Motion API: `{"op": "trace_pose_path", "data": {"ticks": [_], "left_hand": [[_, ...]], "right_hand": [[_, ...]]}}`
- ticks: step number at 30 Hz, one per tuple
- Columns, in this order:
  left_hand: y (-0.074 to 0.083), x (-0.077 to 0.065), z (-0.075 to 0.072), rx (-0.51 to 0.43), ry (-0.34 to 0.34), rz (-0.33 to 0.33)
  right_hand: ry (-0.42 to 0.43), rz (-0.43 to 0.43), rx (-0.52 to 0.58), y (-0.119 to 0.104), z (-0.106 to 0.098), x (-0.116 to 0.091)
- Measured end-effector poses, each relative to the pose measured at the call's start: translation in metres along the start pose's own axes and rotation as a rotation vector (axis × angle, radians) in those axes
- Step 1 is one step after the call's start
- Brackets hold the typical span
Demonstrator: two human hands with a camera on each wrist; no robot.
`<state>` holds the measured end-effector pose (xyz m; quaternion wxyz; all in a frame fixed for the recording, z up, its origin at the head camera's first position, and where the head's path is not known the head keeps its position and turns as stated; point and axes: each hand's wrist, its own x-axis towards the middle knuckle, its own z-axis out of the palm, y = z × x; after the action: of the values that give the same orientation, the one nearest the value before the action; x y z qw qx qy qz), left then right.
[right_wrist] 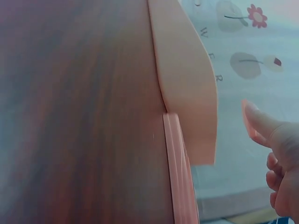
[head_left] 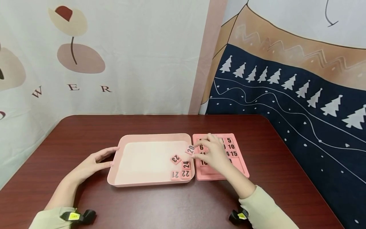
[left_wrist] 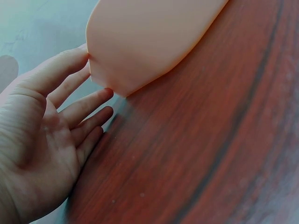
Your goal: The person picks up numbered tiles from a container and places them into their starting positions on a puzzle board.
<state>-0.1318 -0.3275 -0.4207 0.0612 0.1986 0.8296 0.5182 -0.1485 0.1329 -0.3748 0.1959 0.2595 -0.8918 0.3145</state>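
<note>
My right hand pinches the pink tile marked 20 between thumb and fingers, over the right rim of the tray. In the right wrist view, the tile shows edge-on at the thumb. Below that hand lies the pink number board, its rows of numbered tiles partly hidden by the hand. The fairly straight fingers of my left hand touch the left edge of the shallow pink tray. Inside the tray, at its right side, lie tiles 23, 24, 21 and 22.
Tray and board stand side by side on a dark red-brown wooden table. Behind the table hangs a pale printed curtain, with a navy tree-patterned cloth to the right. Each sleeve cuff carries a black wrist camera.
</note>
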Motion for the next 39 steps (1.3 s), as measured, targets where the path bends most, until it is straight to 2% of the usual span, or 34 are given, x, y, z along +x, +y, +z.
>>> {"op": "trace_pose_path", "data": {"ticks": [11, 18, 27, 39], "left_hand": [[0.003, -0.001, -0.001, 0.032, 0.010, -0.014], [0.004, 0.000, -0.001, 0.026, 0.004, -0.021], [0.005, 0.001, 0.000, 0.037, 0.002, -0.033], [0.006, 0.001, 0.001, 0.037, 0.003, -0.034]], "right_hand": [[0.129, 0.162, -0.112, 0.028, -0.033, -0.032], [0.194, 0.241, -0.162, 0.041, -0.044, -0.053], [0.218, 0.290, -0.220, 0.053, -0.053, -0.078], [0.169, 0.420, -0.320, 0.062, -0.061, -0.098]]}}
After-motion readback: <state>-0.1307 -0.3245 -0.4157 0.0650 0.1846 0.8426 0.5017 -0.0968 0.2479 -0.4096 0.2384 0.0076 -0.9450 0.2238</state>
